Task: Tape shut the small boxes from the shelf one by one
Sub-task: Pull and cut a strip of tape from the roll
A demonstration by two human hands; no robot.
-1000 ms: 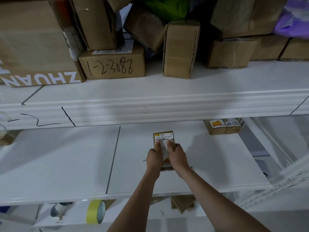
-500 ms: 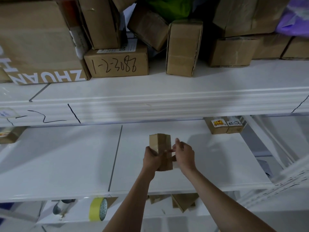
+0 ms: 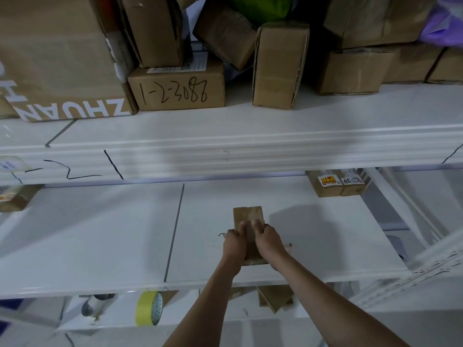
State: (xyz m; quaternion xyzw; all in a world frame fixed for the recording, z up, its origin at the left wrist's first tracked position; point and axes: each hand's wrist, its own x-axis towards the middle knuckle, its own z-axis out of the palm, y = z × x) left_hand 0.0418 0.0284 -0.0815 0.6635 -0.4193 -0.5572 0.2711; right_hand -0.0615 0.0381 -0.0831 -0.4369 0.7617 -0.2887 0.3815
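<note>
Two bare arms, nothing worn
Left hand point(image 3: 234, 242) and right hand point(image 3: 269, 240) carry no gloves, rings or watch; both forearms are uncovered, no sleeves showing

White middle shelf point(image 3: 100, 241), small box point(image 3: 248, 216) at centre, labelled boxes point(image 3: 337, 183) at back right

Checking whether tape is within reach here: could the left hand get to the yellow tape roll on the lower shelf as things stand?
Probably yes, but not right away. The left hand is holding the small brown cardboard box together with the right hand. The yellow tape roll stands one shelf down, to the left, with nothing visible blocking it.
</note>
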